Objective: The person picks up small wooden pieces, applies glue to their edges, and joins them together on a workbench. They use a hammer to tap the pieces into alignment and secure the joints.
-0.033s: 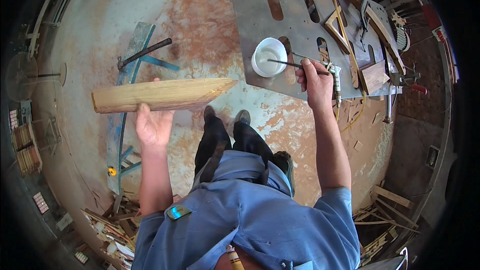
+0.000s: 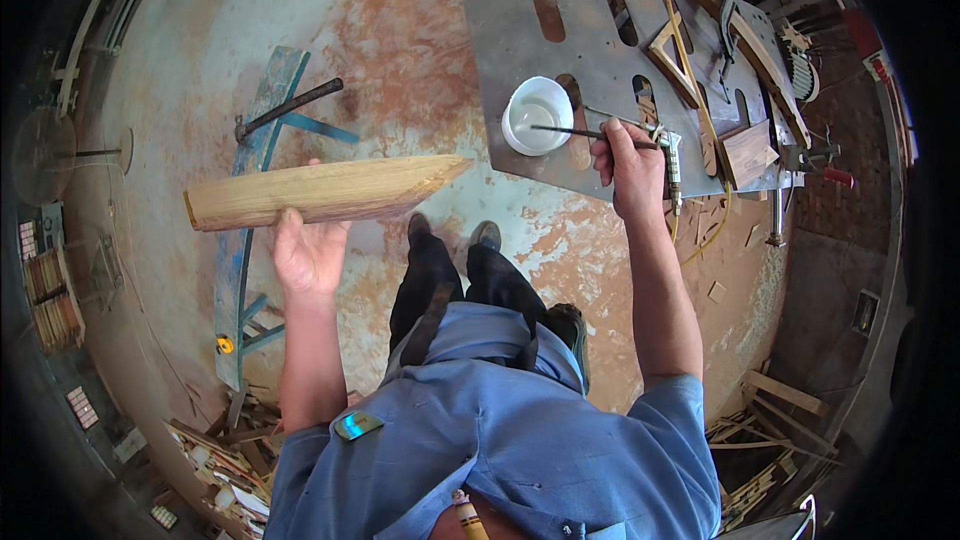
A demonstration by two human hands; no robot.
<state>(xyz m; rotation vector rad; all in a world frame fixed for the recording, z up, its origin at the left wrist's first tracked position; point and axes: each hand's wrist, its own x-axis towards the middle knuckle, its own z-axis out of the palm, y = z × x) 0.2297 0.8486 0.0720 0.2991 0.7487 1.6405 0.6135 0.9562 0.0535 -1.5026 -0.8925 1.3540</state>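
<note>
Left hand (image 2: 311,258) grips board (image 2: 325,192); right hand (image 2: 637,168) fingers closed round stick (image 2: 572,130). Risk: tub (image 2: 511,122) near left edge of table (image 2: 592,52), could topple if stick knocks it.

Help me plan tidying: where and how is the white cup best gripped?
Probably around the wall of the white cup, from the left: it is round and stands upright by the left edge of the metal table, while the right hand extends a thin dark stick over its open mouth from the right.
</note>
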